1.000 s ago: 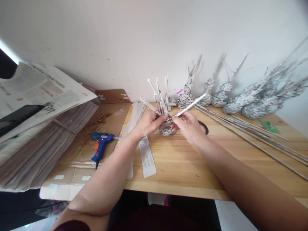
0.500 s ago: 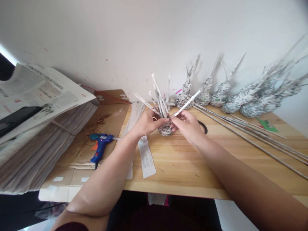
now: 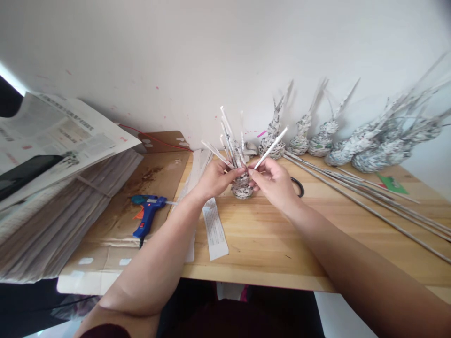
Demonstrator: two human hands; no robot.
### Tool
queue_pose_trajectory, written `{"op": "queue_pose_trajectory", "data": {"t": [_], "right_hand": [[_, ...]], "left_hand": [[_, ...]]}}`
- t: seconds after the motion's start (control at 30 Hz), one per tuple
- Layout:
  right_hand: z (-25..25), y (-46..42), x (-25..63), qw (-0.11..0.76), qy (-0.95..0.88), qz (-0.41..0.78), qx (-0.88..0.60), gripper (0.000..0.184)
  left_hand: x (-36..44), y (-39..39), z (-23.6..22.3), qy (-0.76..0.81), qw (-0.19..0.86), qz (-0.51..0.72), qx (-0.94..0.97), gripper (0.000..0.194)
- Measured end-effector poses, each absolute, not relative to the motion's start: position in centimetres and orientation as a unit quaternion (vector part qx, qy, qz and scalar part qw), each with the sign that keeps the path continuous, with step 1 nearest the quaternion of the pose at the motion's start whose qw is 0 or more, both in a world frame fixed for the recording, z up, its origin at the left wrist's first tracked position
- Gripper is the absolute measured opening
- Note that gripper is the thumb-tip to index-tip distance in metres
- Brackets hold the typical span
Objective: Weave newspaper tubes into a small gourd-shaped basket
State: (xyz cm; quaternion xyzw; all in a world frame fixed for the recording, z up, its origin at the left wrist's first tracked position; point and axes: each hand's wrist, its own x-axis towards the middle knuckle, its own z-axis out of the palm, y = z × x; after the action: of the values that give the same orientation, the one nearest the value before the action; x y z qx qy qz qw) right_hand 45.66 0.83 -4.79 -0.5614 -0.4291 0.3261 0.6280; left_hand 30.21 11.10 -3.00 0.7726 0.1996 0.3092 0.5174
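Note:
A small woven newspaper piece (image 3: 242,191) stands upright on the table in front of me, with several paper sticks rising from its top. From the left, my left hand (image 3: 219,179) is closed around its upper part, thumb pressed at the neck. My right hand (image 3: 272,182) pinches a white rolled paper stick (image 3: 272,146) at the right side of the neck; the stick slants up and to the right. The fingers behind the piece are partly hidden.
A blue glue gun (image 3: 150,213) lies on cardboard (image 3: 158,176) at left, beside a newspaper stack (image 3: 70,211). Paper strips (image 3: 215,230) lie nearer. Several woven pieces (image 3: 321,136) line the wall, with long paper sticks (image 3: 355,188) at right. A black ring (image 3: 300,187) is by my right hand.
The white stick in my right hand has dipped slightly and shifted left. The upright sticks have swayed a little left, and both hands stay at the neck of the woven piece.

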Motion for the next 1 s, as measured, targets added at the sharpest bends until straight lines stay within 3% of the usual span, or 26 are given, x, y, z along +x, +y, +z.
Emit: {"op": "queue_pose_trajectory", "data": {"t": [0.17, 0.57, 0.8, 1.0], "right_hand": [[-4.4, 0.5, 45.8, 0.619, -0.462, 0.299, -0.560, 0.020], [-4.8, 0.8, 46.1, 0.619, -0.471, 0.299, -0.553, 0.031], [-5.1, 1.1, 46.8, 0.623, -0.459, 0.310, -0.552, 0.037], [-5.2, 1.2, 47.0, 0.638, -0.428, 0.343, -0.540, 0.042]], "left_hand": [[30.3, 11.2, -2.9, 0.204, 0.523, 0.299, 0.772, 0.047], [29.9, 11.3, -2.6, 0.153, 0.562, 0.290, 0.759, 0.036], [29.8, 11.8, -3.1, 0.175, 0.484, 0.343, 0.786, 0.053], [30.3, 11.7, -3.4, 0.210, 0.467, 0.369, 0.776, 0.033]]}}
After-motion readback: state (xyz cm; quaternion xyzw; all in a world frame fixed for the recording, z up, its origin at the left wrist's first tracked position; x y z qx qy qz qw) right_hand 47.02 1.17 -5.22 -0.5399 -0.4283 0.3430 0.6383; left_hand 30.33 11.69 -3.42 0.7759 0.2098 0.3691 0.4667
